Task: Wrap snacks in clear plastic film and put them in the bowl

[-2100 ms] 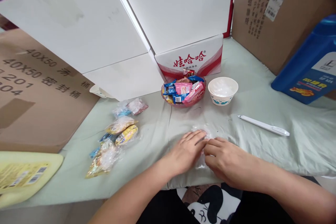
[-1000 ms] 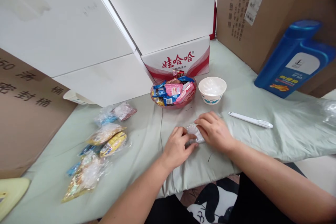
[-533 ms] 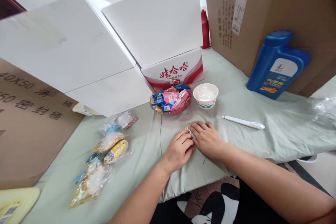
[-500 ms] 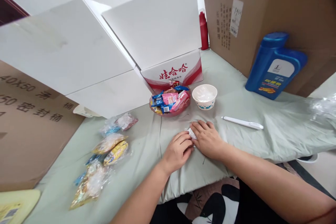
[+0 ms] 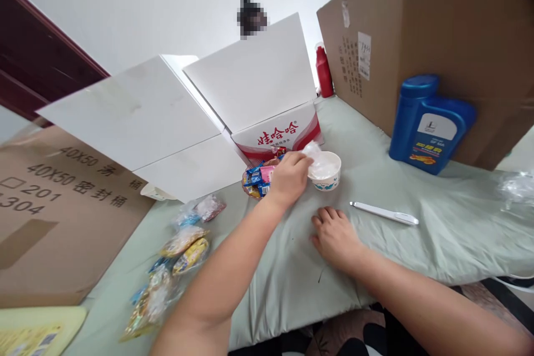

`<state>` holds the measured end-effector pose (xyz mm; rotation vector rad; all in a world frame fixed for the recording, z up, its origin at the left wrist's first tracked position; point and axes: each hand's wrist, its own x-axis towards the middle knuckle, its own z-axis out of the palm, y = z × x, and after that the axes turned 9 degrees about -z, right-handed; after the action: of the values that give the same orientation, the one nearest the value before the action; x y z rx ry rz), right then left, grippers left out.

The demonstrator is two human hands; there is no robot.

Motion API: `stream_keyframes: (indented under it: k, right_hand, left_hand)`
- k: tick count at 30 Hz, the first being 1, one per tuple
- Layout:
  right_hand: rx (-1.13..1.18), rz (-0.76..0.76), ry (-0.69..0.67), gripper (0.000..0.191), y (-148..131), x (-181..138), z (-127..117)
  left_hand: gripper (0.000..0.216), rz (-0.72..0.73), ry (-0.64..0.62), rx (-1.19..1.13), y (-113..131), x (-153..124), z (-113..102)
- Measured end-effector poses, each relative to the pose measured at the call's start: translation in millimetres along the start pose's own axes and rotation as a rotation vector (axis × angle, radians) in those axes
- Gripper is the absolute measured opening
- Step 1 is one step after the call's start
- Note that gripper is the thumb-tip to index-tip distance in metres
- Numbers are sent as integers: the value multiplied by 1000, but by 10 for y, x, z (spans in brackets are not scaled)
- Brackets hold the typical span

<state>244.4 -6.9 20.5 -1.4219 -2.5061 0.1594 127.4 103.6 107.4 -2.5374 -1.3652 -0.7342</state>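
Note:
My left hand (image 5: pixel 291 177) is at the left rim of a small white paper bowl (image 5: pixel 326 184) with a blue-green pattern. Its fingers pinch a piece of thin, white, see-through plastic (image 5: pixel 312 150), which rises above the rim; more of this pale plastic appears inside the bowl. Behind that hand, a pink glass dish of packaged snacks (image 5: pixel 255 179) is partly covered. My right hand (image 5: pixel 335 236) lies palm down on the green cloth in front of the bowl, fingers slightly bent, with nothing visible in it. A white utility knife (image 5: pixel 384 213) lies to its right.
Several wrapped snacks (image 5: pixel 186 253) lie along the left. White carton boxes (image 5: pixel 267 83) stand behind the dish. A blue oil jug (image 5: pixel 428 128) and a large brown cardboard box (image 5: pixel 459 28) are at the right. Clear plastic (image 5: pixel 517 189) sits at the far right edge.
My left hand has left the small crumpled white piece and moved up to the bowl, where it grips plastic. My right hand stays on the cloth; the white piece no longer shows there. The view has tilted up.

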Motion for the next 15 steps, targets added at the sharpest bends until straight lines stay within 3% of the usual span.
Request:
stream_keyframes:
  k: [2, 3, 7, 9, 13, 15]
  right_hand:
    - [10, -12, -11, 32, 10, -7, -24]
    - [16, -19, -16, 33, 17, -12, -32]
    - [7, -56, -22, 33, 67, -25, -17]
    - [-9, -91, -9, 33, 118, -28, -3]
    - [-75, -76, 92, 33, 305, -90, -87]
    - [-151, 3, 129, 29, 442, -163, -190]
  left_hand:
    - [30, -48, -307, 77, 102, 254, 212]
    - [32, -44, -387, 83, 142, 336, 317]
    - [41, -89, -521, 116, 223, 402, 578]
    - [41, -76, -425, 114, 237, 309, 574]
    - [36, 53, -30, 19, 146, -102, 326]
    - [33, 66, 15, 4, -52, -381, 133]
